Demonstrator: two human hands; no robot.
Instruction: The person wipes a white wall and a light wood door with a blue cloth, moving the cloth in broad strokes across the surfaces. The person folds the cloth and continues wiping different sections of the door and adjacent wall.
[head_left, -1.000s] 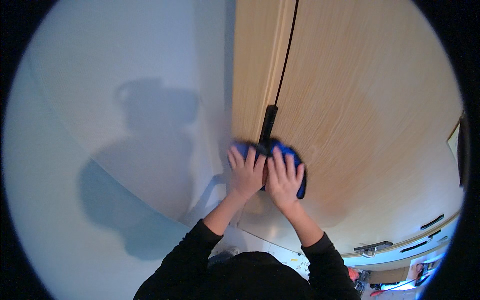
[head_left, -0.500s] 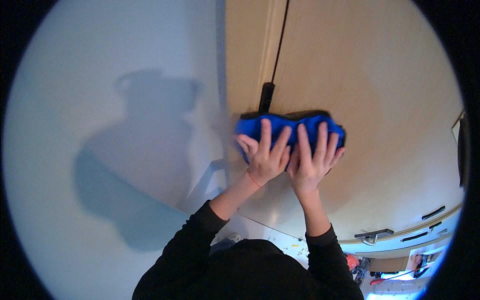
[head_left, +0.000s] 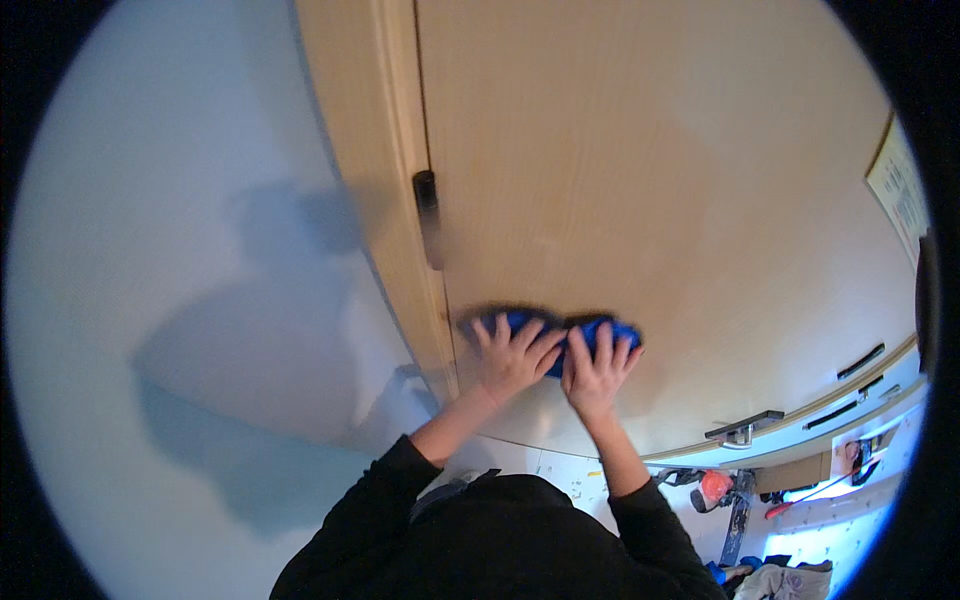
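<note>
Our left hand (head_left: 513, 362) and right hand (head_left: 596, 380), fingers spread, press a blue cloth (head_left: 556, 368) | against wood-grain door (head_left: 620, 200) | below black handle (head_left: 427, 215)

Soft, middling indoor light leaves a broad, blurry-edged shadow (head_left: 265, 320) on the pale wall (head_left: 90, 270), while the wooden door (head_left: 690, 210) catches a faint sheen low down; bluish glare whitens the lower right. Slight blur softens the blue cloth (head_left: 554, 369) and black handle (head_left: 427, 215) (grain stays faint), and fisheye distortion bends edges toward a black rim
</note>
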